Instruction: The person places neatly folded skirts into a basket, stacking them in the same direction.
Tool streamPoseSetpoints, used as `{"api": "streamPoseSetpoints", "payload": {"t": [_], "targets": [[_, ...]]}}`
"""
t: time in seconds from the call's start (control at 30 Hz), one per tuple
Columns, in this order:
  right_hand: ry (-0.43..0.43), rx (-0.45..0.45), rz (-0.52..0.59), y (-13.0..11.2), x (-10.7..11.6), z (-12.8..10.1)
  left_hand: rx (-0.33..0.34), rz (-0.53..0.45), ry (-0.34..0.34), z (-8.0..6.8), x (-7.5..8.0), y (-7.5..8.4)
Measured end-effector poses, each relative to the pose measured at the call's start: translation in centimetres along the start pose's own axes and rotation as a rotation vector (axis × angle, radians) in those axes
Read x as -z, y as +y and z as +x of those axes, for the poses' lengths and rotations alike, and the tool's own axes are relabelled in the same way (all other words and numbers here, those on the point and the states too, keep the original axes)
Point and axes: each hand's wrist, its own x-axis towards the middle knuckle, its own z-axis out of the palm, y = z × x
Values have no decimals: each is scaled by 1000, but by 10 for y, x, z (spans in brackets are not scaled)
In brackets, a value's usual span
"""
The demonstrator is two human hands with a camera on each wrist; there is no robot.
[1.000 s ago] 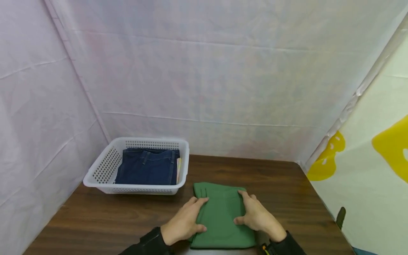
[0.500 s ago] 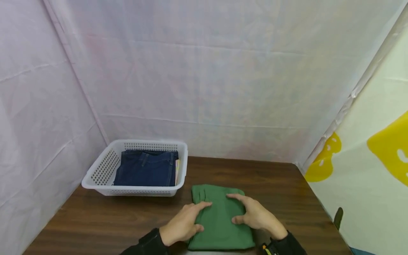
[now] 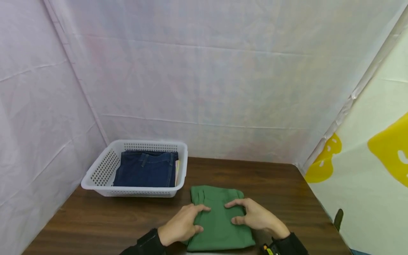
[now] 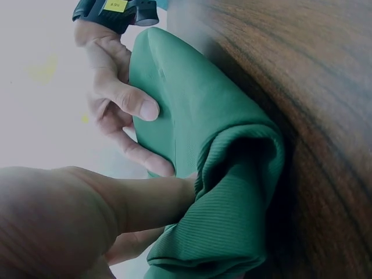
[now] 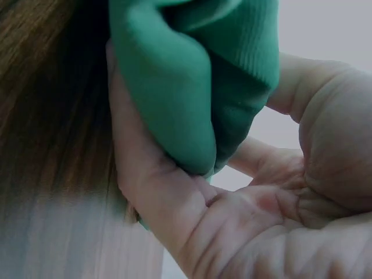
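Green trousers [image 3: 220, 233], folded into a thick rectangle, lie near the front of the table, with what looks like a belt loop near the far left corner. My left hand [image 3: 180, 225] holds their left side, thumb and forefinger on top. At the right side, my right hand [image 3: 259, 216] grips them. The right wrist view shows one finger [image 5: 139, 157] running beneath the green fold [image 5: 168, 93], and the thumb side across from it. In the left wrist view the layers [image 4: 232, 168] curl open at the near edge. Some fingertips are hidden by cloth.
A white perforated basket [image 3: 134, 191] stands at the back left, holding folded blue jeans [image 3: 143, 171] and a thin pale item [image 3: 177, 171] beside them. The brown wooden table [image 3: 255, 173] ends at white sheets [image 3: 197, 88] behind and on both sides.
My right forefinger has slid left and nearer over the trousers, uncovering their far right corner. My left hand has shifted only slightly. The basket has stayed put.
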Motion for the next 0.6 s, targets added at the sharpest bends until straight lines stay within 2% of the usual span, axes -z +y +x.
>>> {"api": "streamPoseSetpoints", "payload": {"t": [0.2,0.6], "targets": [[16,-12,-10,-1,0,1,-41,15,17,1,3,-1],[21,-35,-4,-3,1,1,-50,32,37,0,2,-2]]}}
